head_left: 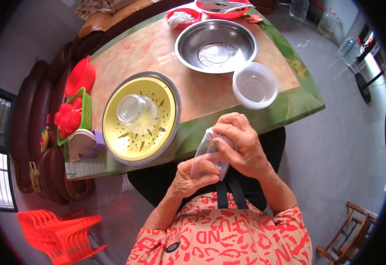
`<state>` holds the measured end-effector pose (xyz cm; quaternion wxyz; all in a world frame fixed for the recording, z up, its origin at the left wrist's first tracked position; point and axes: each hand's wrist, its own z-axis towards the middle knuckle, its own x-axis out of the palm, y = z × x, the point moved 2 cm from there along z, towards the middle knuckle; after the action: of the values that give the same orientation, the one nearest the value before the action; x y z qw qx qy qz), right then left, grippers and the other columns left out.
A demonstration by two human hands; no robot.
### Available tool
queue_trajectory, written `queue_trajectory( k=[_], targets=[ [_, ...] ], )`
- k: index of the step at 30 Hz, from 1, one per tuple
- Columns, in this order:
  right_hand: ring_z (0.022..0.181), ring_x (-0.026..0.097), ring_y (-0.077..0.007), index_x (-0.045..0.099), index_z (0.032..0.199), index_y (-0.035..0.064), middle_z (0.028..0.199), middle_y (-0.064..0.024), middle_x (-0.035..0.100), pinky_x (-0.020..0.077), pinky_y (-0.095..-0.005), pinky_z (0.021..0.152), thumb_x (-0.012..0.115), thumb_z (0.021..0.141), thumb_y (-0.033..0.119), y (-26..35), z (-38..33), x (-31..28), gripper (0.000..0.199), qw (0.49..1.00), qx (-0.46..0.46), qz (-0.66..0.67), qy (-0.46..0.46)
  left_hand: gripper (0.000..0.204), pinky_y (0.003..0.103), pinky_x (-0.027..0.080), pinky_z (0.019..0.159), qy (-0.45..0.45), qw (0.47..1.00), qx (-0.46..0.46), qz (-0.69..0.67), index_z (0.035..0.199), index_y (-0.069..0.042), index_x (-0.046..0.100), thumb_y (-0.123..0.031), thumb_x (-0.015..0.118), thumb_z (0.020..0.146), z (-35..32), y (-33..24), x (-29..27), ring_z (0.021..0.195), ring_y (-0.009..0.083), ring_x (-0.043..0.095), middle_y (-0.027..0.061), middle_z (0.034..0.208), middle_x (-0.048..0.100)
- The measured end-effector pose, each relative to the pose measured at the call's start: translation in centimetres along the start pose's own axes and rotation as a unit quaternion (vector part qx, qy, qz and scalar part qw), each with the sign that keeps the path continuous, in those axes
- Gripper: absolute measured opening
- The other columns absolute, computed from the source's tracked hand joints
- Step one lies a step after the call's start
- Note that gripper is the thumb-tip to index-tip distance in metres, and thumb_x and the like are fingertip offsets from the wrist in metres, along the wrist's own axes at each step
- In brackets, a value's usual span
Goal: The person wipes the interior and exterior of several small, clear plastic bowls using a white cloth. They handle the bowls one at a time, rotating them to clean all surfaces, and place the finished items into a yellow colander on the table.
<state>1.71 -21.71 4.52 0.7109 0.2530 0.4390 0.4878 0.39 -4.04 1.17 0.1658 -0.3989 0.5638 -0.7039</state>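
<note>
Both my hands are together at the table's near edge, clamped on a clear plastic container (pixel 208 155): my left hand (pixel 192 176) grips it from below, my right hand (pixel 239 143) wraps over its top. Just ahead sits a yellow colander (pixel 157 95) holding an upturned clear cup (pixel 135 112), and a stack of clear round tubs (pixel 255 85) stands near my right.

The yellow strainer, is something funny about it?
A little. The yellow strainer sits in a metal basin that juts over the table edge, with a clear cup upside down inside. Nothing looks spilled or broken.
</note>
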Motion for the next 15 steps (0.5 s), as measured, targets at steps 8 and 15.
queue_trajectory(
  k=[8, 15],
  targets=[
    [0.099, 0.053, -0.0267, 0.063, 0.103, 0.0016, 0.106, -0.0113, 0.055, 0.0462, -0.0405, 0.085, 0.071, 0.071, 0.010, 4.2, -1.4, 1.3, 0.035, 0.976, -0.186, -0.098, 0.059, 0.036, 0.032, 0.050, 0.091, -0.128, 0.992, 0.011, 0.009, 0.114, -0.005, 0.065, -0.003, 0.076, 0.080, -1.1, 1.2, -1.1, 0.103, 0.0130, 0.060, 0.0027, 0.109, 0.066],
    [0.098, 0.051, -0.0314, 0.063, 0.111, 0.0000, 0.108, -0.0164, 0.054, 0.0446, -0.0396, 0.084, 0.063, 0.082, 0.002, 0.4, -0.3, 0.6, 0.029, 0.998, -0.033, -0.028, -0.050, 0.016, 0.040, 0.055, 0.087, -0.075, 0.987, 0.042, -0.135, 0.093, -0.002, 0.065, -0.007, 0.075, 0.082, 0.1, 1.1, -0.6, 0.113, 0.0265, 0.059, 0.0166, 0.119, 0.062]
  ],
)
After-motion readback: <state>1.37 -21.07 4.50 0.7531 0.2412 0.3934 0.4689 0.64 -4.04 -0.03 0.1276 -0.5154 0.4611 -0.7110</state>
